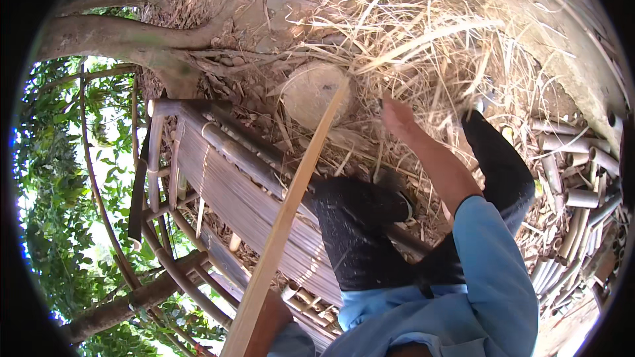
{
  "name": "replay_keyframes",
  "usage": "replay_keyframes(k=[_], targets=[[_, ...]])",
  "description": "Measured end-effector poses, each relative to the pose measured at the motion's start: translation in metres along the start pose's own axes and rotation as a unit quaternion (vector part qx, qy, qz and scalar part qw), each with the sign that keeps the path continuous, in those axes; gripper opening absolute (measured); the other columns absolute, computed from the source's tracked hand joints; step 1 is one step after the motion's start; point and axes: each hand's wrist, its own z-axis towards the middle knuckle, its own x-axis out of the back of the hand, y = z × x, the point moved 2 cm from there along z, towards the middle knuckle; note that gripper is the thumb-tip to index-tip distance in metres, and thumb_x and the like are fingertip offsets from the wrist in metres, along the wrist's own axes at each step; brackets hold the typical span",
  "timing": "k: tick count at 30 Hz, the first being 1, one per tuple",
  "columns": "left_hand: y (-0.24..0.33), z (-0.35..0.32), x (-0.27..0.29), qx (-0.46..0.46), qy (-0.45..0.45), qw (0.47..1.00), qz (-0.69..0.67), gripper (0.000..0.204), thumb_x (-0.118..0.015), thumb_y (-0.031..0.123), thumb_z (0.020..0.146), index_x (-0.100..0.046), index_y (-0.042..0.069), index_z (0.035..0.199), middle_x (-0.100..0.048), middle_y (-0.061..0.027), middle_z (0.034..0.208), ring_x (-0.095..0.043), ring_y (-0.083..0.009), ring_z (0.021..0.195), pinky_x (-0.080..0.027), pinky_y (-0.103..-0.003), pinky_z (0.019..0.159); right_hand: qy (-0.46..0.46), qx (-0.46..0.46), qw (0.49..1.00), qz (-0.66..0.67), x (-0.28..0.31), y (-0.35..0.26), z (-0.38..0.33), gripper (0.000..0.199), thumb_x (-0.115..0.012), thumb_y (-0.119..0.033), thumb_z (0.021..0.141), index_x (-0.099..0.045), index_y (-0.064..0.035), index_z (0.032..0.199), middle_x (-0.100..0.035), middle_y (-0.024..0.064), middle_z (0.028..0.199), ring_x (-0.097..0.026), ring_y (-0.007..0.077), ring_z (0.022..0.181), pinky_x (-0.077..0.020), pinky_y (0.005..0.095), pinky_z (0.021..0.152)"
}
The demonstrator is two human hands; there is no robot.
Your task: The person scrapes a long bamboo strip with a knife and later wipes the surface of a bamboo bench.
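Note:
A long, pale bamboo strip (283, 225) slants up from the lower edge, its far end in front of a round wooden block (312, 96) on the ground. Low in the view my left hand (270, 320) is closed round the near part of the strip, which partly covers the fingers. My right hand (399, 119) is closed and stretched out to the right of the block, apart from the strip. Something small and dark shows at its fingers, but its kind is unclear. Behind that hand lies a heap of thin bamboo shavings (430, 39).
A slatted bamboo bench (231, 192) stands to my left, with leafy plants beyond. Thick tree roots (119, 33) cross the upper left. Cut bamboo pieces (582, 198) are piled at the right. My legs in dark trousers (360, 231) are bent below the block.

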Motion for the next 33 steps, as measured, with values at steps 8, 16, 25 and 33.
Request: replay_keyframes(k=[8, 16, 25, 33], targets=[[-0.097, -0.096, 0.031, 0.246, -0.194, 0.948, -0.058, 0.061, -0.039, 0.070, 0.099, -0.048, 0.014, 0.077, -0.044, -0.0023, 0.066, -0.045, -0.0203, 0.051, -0.037, -0.039, 0.055, 0.058, 0.041, 0.992, -0.100, 0.001, 0.004, 0.024, 0.041, -0.066, -0.023, 0.095, -0.048, 0.0019, 0.123, -0.066, 0.0200, 0.078, -0.069, 0.0338, 0.066, -0.0558, 0.0447, 0.053], [-0.043, 0.056, 0.044, 0.047, -0.097, 0.992, -0.066, 0.044, -0.042, 0.043, 0.106, -0.045, 0.011, 0.076, -0.045, 0.0032, 0.059, -0.041, -0.0082, 0.039, -0.032, -0.022, 0.032, 0.040, 0.151, 0.982, -0.108, 0.040, -0.073, -0.077, 0.031, -0.059, -0.025, 0.102, -0.051, 0.0024, 0.113, -0.063, 0.0163, 0.070, -0.059, 0.0253, 0.049, -0.0459, 0.0384, 0.038], [0.005, 0.081, 0.085, 0.204, -0.083, 0.948, -0.229, 0.053, -0.047, 0.061, 0.098, -0.036, 0.016, 0.072, -0.030, 0.0020, 0.058, -0.021, -0.0089, 0.042, -0.024, -0.025, 0.039, 0.052, 0.194, 0.979, -0.037, 0.009, -0.089, -0.120, 0.028, -0.065, -0.021, 0.097, -0.050, 0.0020, 0.103, -0.065, 0.0194, 0.072, -0.067, 0.0347, 0.058, -0.0532, 0.0442, 0.051], [-0.004, 0.033, 0.065, 0.036, -0.021, 0.998, -0.057, 0.044, -0.038, 0.050, 0.106, -0.044, 0.014, 0.082, -0.035, 0.0064, 0.057, -0.034, -0.0056, 0.037, -0.026, -0.021, 0.032, 0.002, 0.336, 0.940, 0.054, 0.016, -0.190, -0.143, 0.032, -0.072, -0.022, 0.095, -0.053, -0.0005, 0.110, -0.067, 0.0133, 0.076, -0.066, 0.0203, 0.056, -0.0548, 0.0330, 0.048]])
